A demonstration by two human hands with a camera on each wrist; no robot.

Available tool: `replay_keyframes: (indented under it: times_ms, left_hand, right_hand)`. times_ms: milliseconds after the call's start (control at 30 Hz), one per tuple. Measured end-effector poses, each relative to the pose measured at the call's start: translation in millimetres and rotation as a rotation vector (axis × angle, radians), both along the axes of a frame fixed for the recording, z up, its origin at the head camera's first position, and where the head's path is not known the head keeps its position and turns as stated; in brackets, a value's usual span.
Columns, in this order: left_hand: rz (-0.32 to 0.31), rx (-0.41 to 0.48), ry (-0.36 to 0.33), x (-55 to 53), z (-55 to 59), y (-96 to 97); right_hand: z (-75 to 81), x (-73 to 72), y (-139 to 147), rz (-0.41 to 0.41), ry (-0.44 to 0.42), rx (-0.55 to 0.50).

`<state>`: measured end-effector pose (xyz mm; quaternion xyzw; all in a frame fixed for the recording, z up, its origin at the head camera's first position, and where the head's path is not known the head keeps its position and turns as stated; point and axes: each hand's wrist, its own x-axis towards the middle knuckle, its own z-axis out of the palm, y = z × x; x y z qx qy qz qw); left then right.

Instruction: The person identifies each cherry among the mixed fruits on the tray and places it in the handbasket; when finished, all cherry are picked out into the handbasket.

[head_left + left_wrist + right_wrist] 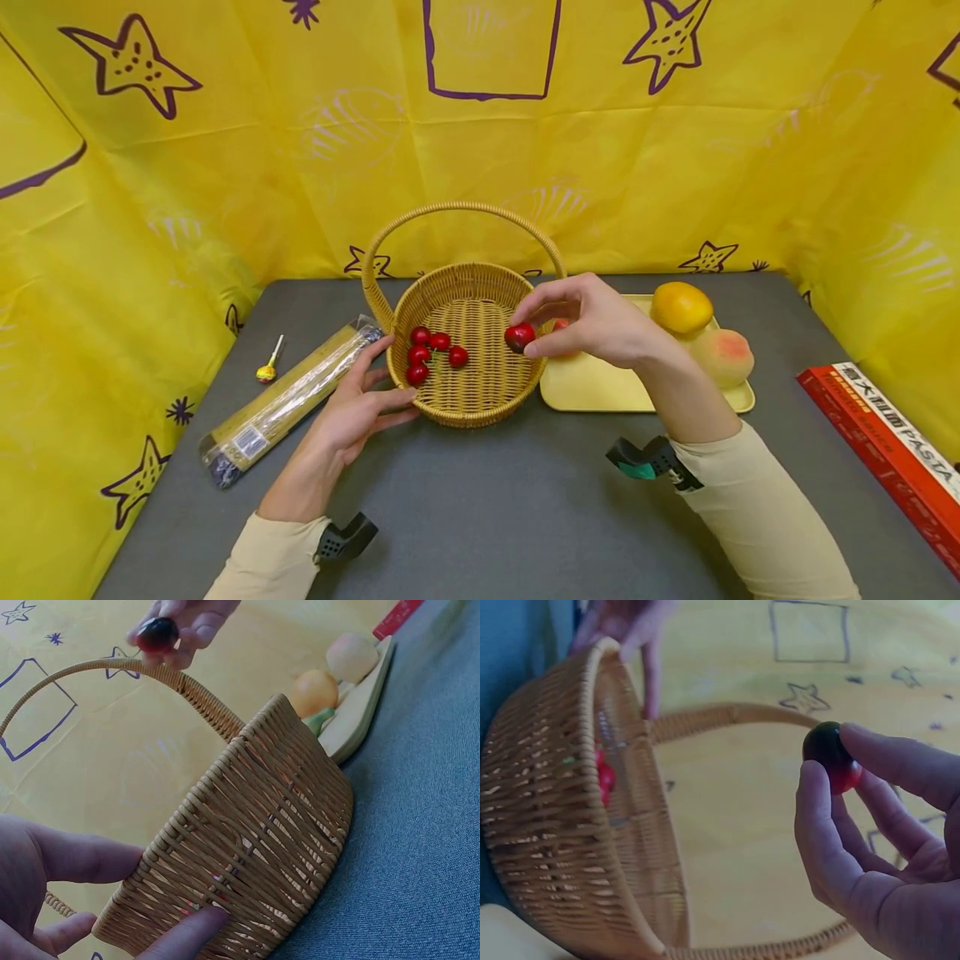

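My right hand (pixel 600 321) pinches a small cherry-like fruit (pixel 519 337), red with a dark side, between thumb and fingertips. It is held above the right side of a round wicker basket (pixel 465 417) with a tall arched handle. Several red cherries (pixel 418 355) lie together on the left of the basket's floor. On the basket's left, my left hand (pixel 356 410) has its fingers spread, touching the rim and outer wall. In the left wrist view, one fingertip (pixel 214 919) rests on the weave. The right wrist view shows the fruit (pixel 831 756) apart from the basket.
To the right, a pale yellow tray (pixel 600 392) bears an orange-yellow fruit (pixel 681 307), a peach (pixel 723 357) and a reddish fruit partly behind my right hand. A red pasta box (pixel 885 450) lies far right. At left are a clear-wrapped long pack (pixel 292 400) and a lollipop (pixel 268 367).
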<state>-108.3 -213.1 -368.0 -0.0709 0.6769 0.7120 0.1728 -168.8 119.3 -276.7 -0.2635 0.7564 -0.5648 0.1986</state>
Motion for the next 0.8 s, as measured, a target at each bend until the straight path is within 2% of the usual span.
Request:
replay_keyframes:
  times_ms: [167,400,633,800]
  left_hand:
    - [0.001,0.01,0.0,0.5,0.3,-0.8]
    - [0.0,0.007,-0.001,0.1,-0.1,-1.0]
    - [-0.001,0.006,-0.001,-0.3,-1.4,-1.4]
    - [-0.001,0.01,0.0,-0.3,-1.7,-0.9]
  right_hand:
    - [-1.9,-8.4,-19,0.048,-0.026,0.043]
    - [-9.9,-20.5,-41,0.111,-0.016,0.106]
    - [-18.1,-27.7,-61,0.113,-0.113,0.141]
    - [-24.1,-32.6,-72,0.127,-0.04,0.226]
